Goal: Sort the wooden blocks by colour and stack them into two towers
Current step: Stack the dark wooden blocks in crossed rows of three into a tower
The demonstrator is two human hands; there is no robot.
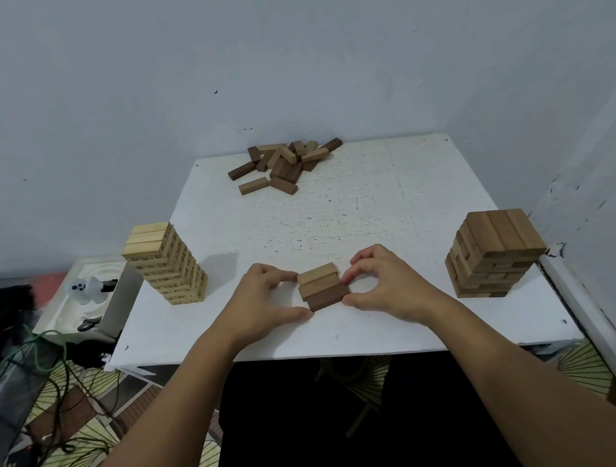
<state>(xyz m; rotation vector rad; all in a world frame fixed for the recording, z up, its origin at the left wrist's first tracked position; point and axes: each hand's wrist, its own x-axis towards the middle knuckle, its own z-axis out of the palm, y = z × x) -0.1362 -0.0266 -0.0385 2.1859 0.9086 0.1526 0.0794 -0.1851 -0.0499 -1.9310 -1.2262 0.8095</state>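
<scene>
Hands clamp three brown blocks [322, 286] between them: left hand [262, 297] and right hand [383, 282] pinching the ends, long axes running left-right.

we see matt, unvarnished wood throughout: a pale tower [166, 265], a browner tower [494, 253], a loose pile of blocks [283, 165] and three brown blocks [323, 286]. the white tabletop [370, 207] looks matt, pitted and speckled.
</scene>
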